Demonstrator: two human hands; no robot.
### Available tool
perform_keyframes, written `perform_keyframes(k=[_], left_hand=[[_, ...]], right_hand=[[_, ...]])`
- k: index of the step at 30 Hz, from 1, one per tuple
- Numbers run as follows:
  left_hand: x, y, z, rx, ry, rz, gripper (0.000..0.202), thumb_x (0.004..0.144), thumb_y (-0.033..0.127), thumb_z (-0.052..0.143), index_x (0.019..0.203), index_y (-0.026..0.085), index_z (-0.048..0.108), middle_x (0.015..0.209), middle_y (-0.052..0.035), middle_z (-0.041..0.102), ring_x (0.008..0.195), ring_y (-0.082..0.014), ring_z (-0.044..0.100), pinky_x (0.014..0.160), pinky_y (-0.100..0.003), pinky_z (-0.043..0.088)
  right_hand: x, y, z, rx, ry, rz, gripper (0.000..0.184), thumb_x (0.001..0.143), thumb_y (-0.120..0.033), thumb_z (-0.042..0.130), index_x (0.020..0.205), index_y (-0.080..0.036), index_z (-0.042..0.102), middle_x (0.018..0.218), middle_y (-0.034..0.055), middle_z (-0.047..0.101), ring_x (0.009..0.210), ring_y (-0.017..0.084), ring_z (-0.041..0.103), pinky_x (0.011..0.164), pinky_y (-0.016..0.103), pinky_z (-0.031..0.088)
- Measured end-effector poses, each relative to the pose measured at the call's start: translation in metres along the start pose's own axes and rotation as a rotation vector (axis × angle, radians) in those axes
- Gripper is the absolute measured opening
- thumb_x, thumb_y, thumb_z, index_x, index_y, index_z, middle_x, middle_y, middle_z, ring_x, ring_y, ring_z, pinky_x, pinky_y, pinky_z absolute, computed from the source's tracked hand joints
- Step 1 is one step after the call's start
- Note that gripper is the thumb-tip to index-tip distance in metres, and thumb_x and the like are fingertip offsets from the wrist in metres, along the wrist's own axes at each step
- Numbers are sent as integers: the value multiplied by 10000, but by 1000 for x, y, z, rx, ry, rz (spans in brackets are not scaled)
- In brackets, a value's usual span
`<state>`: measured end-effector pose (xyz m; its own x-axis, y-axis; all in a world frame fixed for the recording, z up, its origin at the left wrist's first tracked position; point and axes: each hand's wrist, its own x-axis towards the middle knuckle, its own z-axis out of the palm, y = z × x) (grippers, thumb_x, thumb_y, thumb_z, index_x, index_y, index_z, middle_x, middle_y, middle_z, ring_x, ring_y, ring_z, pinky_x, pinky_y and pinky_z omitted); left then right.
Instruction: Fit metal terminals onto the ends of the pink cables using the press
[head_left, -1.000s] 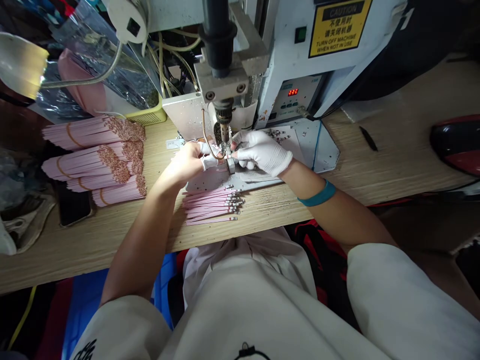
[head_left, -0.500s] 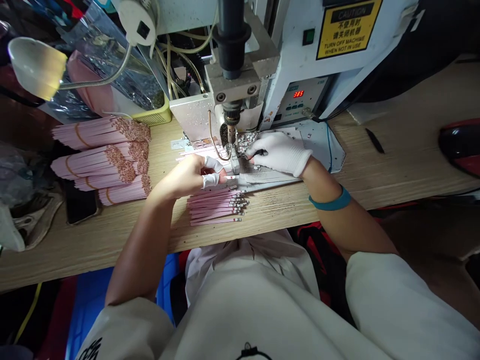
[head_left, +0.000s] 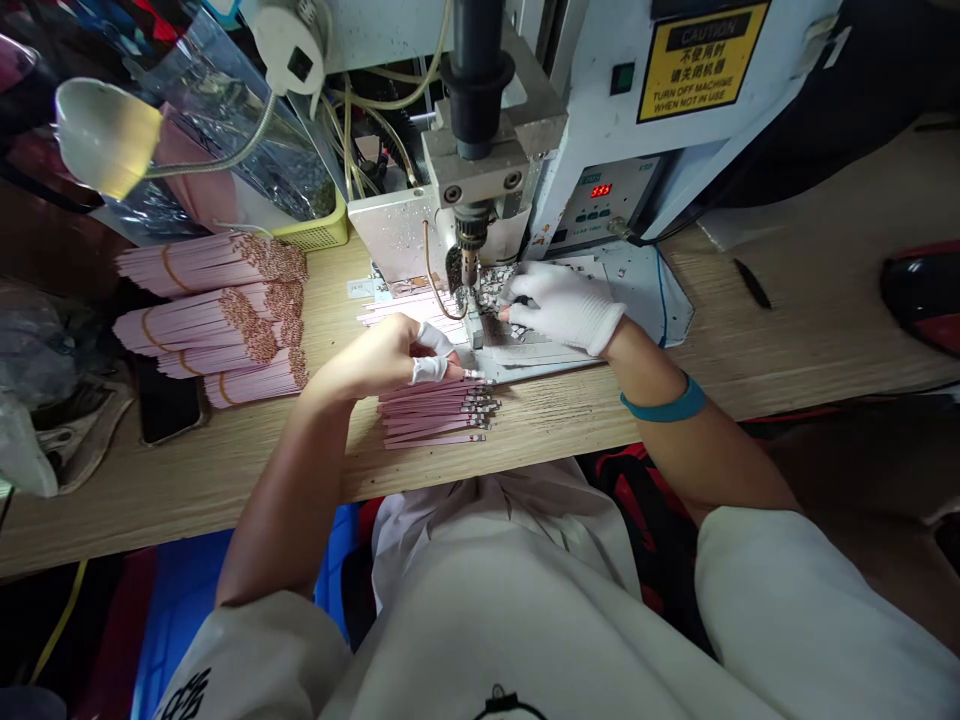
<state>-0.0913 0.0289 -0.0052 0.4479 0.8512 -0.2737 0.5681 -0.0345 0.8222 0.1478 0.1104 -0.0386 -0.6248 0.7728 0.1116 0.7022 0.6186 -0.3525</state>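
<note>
My left hand (head_left: 390,360), with white covers on its thumb and a finger, pinches a thin pink wire (head_left: 474,374) with a small metal end piece. It is just above a row of pink wires (head_left: 420,428) with metal tips, lying near the table's front edge. My right hand (head_left: 566,308), in a white glove with bare fingertips, has its thumb and finger closed at a heap of small metal pieces (head_left: 496,284). What those fingertips hold, if anything, is too small to make out. Between my hands the machine's narrow tip (head_left: 469,262) points down at a small metal block (head_left: 473,328).
Bundles of pink wires (head_left: 202,320) tied with rubber bands lie at the left, by a black phone (head_left: 169,400). A lamp (head_left: 109,135) and a yellow basket (head_left: 315,232) stand behind. At the right are a control panel (head_left: 604,200) and a black pen-like object (head_left: 751,284).
My left hand has moved toward me with the pink wire, from beside the metal block to above the row of wires. My right hand has stayed at the metal pieces. The red display reading has changed.
</note>
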Motion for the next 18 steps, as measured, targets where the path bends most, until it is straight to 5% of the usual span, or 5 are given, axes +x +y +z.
perform_keyframes(k=[6, 12, 18], left_hand=[[10, -6, 9, 221, 316, -89, 215, 688, 181, 617, 848, 120, 748, 686, -45, 709, 601, -154, 606, 561, -246, 441], [18, -16, 16, 418, 320, -21, 90, 660, 126, 628, 650, 161, 710, 587, -27, 619, 530, -140, 506, 534, -255, 371], [14, -8, 10, 358, 305, 8, 88, 713, 183, 621, 714, 147, 701, 599, -9, 576, 542, -124, 442, 552, -245, 343]], right_hand=[[2, -5, -3, 328, 73, 70, 60, 862, -258, 662, 849, -203, 681, 853, 41, 667, 807, 216, 604, 714, 335, 428], [1, -4, -5, 426, 48, 92, 96, 851, -256, 693, 795, -208, 631, 803, 29, 656, 784, 209, 601, 682, 333, 433], [2, 0, -7, 542, 41, 99, 133, 833, -298, 719, 780, -210, 634, 792, 27, 645, 803, 203, 590, 687, 332, 471]])
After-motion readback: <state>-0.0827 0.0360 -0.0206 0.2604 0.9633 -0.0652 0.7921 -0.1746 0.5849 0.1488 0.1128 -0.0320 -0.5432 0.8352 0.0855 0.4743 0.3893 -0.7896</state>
